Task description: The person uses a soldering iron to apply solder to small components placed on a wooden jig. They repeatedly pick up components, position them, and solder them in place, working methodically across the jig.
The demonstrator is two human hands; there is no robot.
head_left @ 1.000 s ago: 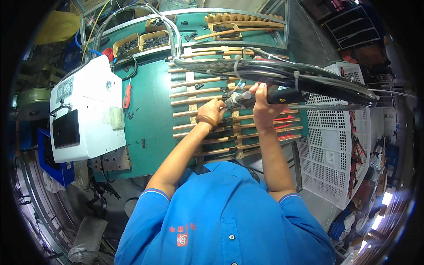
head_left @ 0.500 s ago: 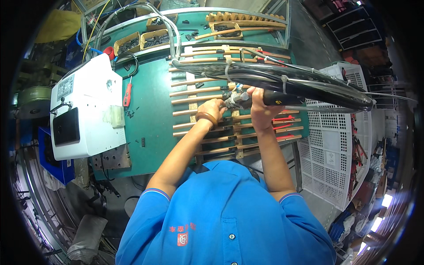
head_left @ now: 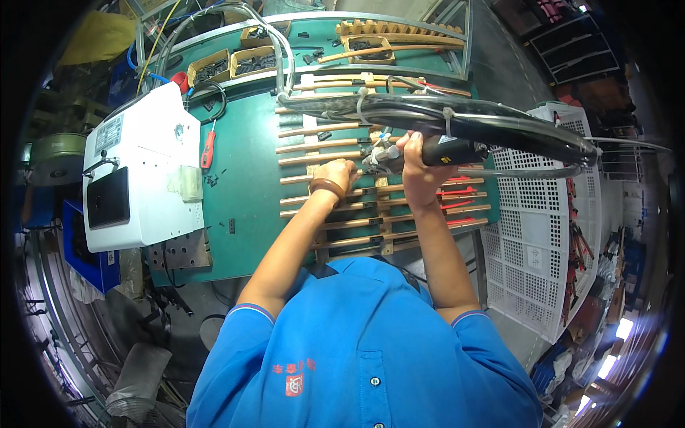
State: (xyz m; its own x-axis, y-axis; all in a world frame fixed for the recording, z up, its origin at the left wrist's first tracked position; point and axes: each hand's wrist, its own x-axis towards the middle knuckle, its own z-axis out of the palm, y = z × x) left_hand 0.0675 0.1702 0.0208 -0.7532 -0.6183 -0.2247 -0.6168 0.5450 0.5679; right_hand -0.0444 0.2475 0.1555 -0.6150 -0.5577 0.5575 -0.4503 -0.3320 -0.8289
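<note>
My right hand (head_left: 422, 167) is wrapped round a black powered screwdriver (head_left: 451, 151). Its silvery metal head (head_left: 385, 158) points left over a row of wooden slats (head_left: 317, 145). Bundled hoses and cables run from the tool, partly hiding the slats beneath. My left hand (head_left: 335, 175), with a brown bangle (head_left: 329, 188) at the wrist, rests on the slats just left of the metal head. Its fingers are curled together, and what they pinch, if anything, is hidden. Small black fittings (head_left: 369, 191) sit along the middle of several slats.
A white machine (head_left: 146, 175) stands left on the green table (head_left: 246, 153), beside a red-handled screwdriver (head_left: 207, 148) and scattered screws. Cardboard boxes (head_left: 255, 63) of black parts line the far shelf. White perforated crates (head_left: 528, 235) stand at the right.
My left hand has drawn slightly left, away from the tool's head. The powered screwdriver and its hoses have shifted a little left in my right hand.
</note>
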